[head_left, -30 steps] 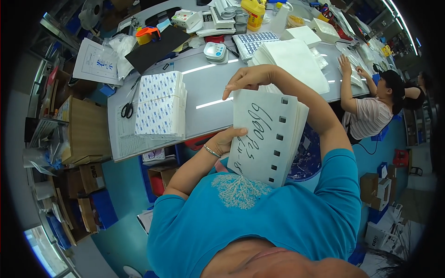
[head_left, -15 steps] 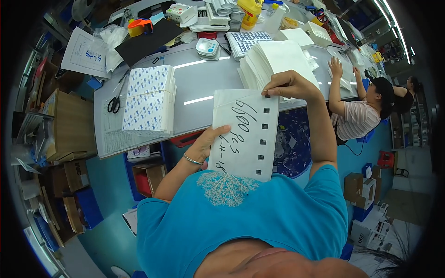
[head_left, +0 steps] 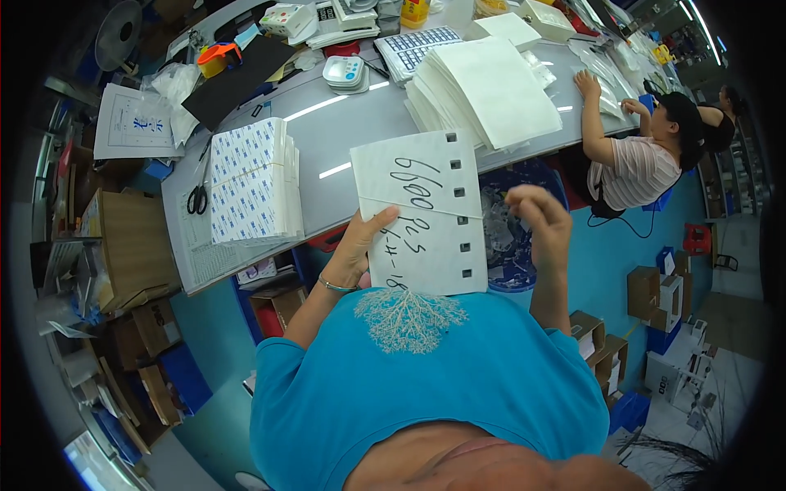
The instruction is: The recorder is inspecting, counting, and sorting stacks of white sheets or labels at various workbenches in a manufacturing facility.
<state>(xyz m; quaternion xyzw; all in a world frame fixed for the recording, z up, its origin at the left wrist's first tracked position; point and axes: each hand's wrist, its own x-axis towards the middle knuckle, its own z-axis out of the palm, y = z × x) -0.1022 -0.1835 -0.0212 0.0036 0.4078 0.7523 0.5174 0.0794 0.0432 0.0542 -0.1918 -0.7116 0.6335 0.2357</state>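
Observation:
My left hand point(head_left: 366, 243) grips a stack of white sheets point(head_left: 422, 237) at its left edge, the thumb lying on the front. Black handwriting covers the top sheet, and a row of small dark square marks runs down its right side. A thin pale rubber band point(head_left: 434, 210) crosses the stack's face. To the right of the stack, apart from it, my right hand point(head_left: 542, 219) is raised with its fingers loosely bent and apart. Nothing shows in it. Its thumb is mostly hidden.
On the grey table lie a banded blue-printed stack point(head_left: 250, 182), scissors point(head_left: 197, 199), a tall pile of white sheets point(head_left: 491, 94), a small scale point(head_left: 344, 74) and a black sheet point(head_left: 237, 80). A blue bin point(head_left: 524, 176) stands below the edge. A co-worker point(head_left: 634, 155) works at right.
My right hand has let go of the stack's top right corner and moved down and right. A band now shows across the stack, which has turned slightly and shifted left at its top.

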